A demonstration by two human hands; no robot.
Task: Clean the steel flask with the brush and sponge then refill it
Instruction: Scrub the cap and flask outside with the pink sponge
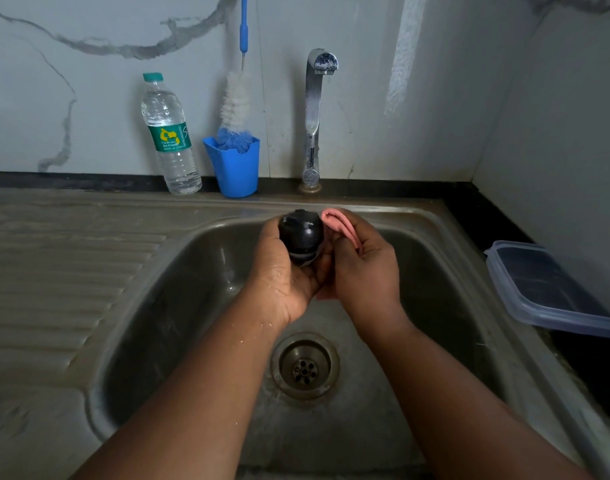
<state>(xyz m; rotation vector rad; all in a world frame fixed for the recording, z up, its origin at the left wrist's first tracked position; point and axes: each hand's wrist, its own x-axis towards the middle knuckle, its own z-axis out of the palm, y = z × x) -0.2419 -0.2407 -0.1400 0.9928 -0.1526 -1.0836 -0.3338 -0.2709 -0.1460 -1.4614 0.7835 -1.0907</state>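
Observation:
Over the steel sink (165,306), my left hand (282,275) grips a black flask cap (300,233), dome side toward me. My right hand (365,268) holds a folded pink sponge (338,223) pressed against the cap's right side. The flask body is not in view. A long bottle brush (235,109) with white and blue bristles and a blue handle stands in a blue cup (235,168) at the back ledge. Left of the cup stands a clear plastic water bottle (170,140) with a green label and cap.
A chrome tap (314,112) rises behind the sink, with no water running. The drain (305,367) lies below my hands. A ribbed draining board (54,278) stretches to the left. A clear plastic container with a lid (545,289) sits on the dark counter to the right.

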